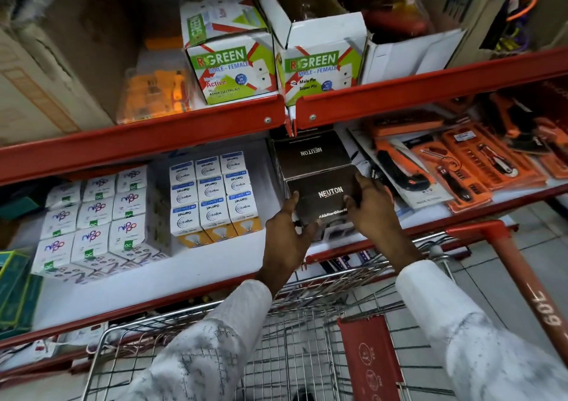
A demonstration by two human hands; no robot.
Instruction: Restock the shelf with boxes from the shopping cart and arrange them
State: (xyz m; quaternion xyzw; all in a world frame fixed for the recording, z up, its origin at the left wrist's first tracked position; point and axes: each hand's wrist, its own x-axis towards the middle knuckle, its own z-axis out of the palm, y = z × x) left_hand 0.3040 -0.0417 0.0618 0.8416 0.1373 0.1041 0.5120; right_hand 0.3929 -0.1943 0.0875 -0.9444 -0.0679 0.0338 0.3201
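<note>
A dark brown Neuton box (322, 194) sits at the front of the middle shelf (215, 265), and both my hands grip it. My left hand (287, 231) presses its left side. My right hand (373, 204) wraps its right side. A second Neuton box (310, 151) stands right behind it, its label upside down. The wire shopping cart (307, 324) is below my arms, with a red handle (522, 277) at the right.
White Wipro bulb boxes (212, 191) and Nippo boxes (95, 219) stand to the left on the same shelf. Orange tool packs (461, 167) lie to the right. R-Green cartons (233, 65) sit on the red-edged upper shelf (430, 90).
</note>
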